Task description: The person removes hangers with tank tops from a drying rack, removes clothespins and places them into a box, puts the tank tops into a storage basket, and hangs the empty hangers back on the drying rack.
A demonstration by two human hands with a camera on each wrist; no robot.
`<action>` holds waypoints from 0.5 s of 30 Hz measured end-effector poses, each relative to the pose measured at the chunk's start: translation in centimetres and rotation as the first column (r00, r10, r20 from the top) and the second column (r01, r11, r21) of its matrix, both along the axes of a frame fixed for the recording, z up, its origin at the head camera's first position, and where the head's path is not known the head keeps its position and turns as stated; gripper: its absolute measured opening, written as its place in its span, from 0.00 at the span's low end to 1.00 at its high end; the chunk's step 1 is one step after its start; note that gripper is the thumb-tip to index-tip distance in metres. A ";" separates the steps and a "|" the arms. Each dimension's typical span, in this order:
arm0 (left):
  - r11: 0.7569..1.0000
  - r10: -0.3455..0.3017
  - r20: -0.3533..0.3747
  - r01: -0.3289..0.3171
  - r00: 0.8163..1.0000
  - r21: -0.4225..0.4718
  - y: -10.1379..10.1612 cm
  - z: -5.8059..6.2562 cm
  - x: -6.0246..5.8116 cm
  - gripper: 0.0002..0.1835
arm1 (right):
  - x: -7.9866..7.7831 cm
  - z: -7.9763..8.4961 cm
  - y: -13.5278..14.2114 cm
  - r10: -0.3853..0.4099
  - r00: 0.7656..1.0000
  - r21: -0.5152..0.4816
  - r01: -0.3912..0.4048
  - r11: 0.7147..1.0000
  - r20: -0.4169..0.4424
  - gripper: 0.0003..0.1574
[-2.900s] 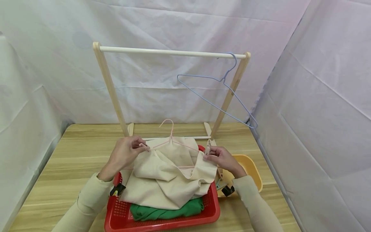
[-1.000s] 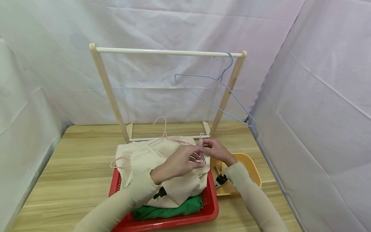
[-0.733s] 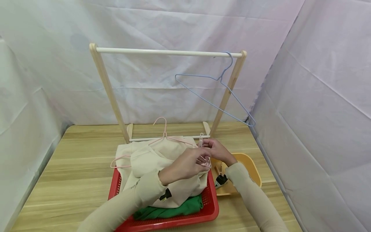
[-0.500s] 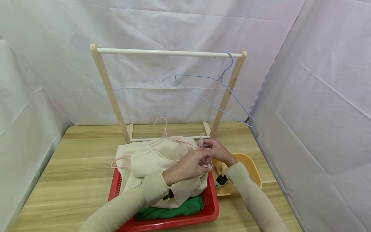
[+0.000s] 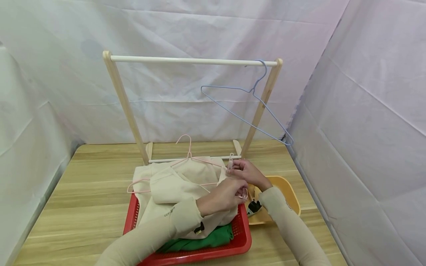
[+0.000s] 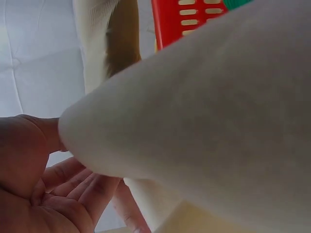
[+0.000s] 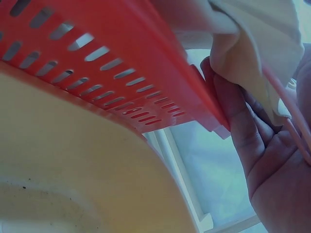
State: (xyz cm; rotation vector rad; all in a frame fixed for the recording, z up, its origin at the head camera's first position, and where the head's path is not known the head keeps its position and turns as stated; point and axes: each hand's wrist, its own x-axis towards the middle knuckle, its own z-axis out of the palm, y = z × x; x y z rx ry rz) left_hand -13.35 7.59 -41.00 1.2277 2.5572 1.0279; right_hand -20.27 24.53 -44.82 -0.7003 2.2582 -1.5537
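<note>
The cream garment [image 5: 168,184] lies over the red basket [image 5: 245,231], toward the counter's [image 5: 86,199] front edge, with the pink hanger [image 5: 190,145] lying along its top. The right hand [image 5: 249,173] has its grip closed on a pale peg [image 5: 231,162] at the garment's right side. The left hand [image 5: 223,195], crossed over the cloth, has its grip curled round a small pink piece [image 5: 244,194]; peg or hanger end, I cannot tell. It would be best to keep the right grip steady while the left works, holding the cloth taut along the hanger's arm. The left sleeve should stay off the fabric, lest it drag. The yellow bin [image 5: 290,192], just right of the basket toward the counter's right edge, leaves little elbow room.
</note>
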 end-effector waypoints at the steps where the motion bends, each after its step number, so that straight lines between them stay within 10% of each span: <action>1: 1.000 0.004 -0.003 -0.004 1.000 -0.013 0.1 -0.1 0.1 0.09 | 0.0 0.0 0.0 0.000 1.000 0.006 0.000 1.000 -0.010 0.05; 15: 0.994 0.022 -0.050 -0.027 0.999 -0.104 1.3 -0.9 -0.1 0.08 | -1.3 -3.2 0.7 -0.022 1.000 -0.010 0.022 1.000 0.005 0.07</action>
